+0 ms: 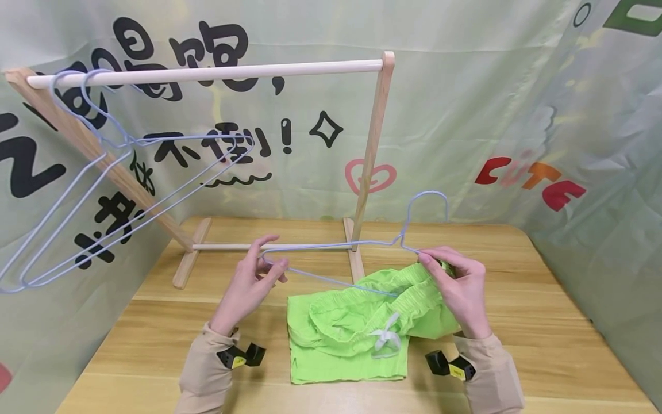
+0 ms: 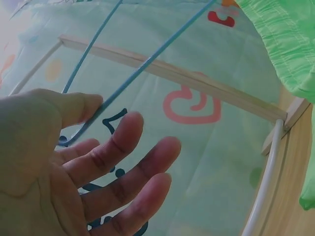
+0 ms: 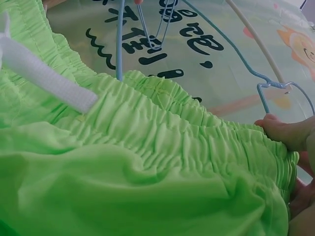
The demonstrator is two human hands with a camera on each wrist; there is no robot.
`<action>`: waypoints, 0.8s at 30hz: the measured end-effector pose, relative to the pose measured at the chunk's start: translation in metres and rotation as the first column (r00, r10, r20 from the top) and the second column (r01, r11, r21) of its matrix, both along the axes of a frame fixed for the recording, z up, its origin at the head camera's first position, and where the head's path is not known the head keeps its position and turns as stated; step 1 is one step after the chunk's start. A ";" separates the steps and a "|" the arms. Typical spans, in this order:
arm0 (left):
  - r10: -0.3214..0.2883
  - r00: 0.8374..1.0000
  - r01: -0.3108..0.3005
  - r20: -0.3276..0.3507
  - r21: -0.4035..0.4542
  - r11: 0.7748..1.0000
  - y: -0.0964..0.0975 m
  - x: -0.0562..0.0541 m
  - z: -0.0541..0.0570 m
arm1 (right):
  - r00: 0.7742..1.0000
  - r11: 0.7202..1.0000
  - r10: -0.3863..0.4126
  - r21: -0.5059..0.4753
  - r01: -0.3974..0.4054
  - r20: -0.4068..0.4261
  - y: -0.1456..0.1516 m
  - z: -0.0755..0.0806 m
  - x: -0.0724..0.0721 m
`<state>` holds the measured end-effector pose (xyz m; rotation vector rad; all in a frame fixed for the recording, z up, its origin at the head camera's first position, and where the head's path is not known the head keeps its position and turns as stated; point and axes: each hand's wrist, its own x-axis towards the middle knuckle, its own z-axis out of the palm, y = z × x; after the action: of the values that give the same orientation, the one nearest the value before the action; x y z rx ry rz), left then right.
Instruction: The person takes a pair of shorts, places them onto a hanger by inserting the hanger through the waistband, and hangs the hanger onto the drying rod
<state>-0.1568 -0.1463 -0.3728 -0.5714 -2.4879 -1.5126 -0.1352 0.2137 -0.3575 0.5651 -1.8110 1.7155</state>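
Note:
A pale blue wire clothes hanger [image 1: 331, 246] is held level, its hook pointing up and its right part inside the waistband of bright green shorts [image 1: 341, 368]. My left hand [image 1: 253, 282] holds the hanger's left corner; in the left wrist view the thumb lies against the wire, with the other fingers loosely bent. My right hand [image 1: 460, 282] pinches the gathered waistband [image 3: 187, 142] close to the hanger's neck. The shorts lie folded on the table, their right side lifted and a white drawstring bow [image 1: 385, 334] at the front. The hanger's right end is hidden in the cloth.
Behind the shorts stands a wooden clothes rack [image 1: 369, 149] with a white top rail [image 1: 222, 73]. Two blue hangers [image 1: 129, 141] hang from the rail's left end, reaching forward over the left side. A printed cloth [image 1: 439, 126] surrounds the wooden table [image 1: 538, 345].

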 end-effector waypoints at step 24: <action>-0.157 0.956 0.254 0.248 -0.432 0.865 0.038 -0.001 -0.037 | 1.000 0.999 0.012 -0.041 -0.012 0.003 0.000 0.002 0.002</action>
<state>-0.1577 -0.1083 -0.4098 -0.8132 -3.0624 -1.0737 -0.1332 0.2138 -0.3551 0.5574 -1.7743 1.7579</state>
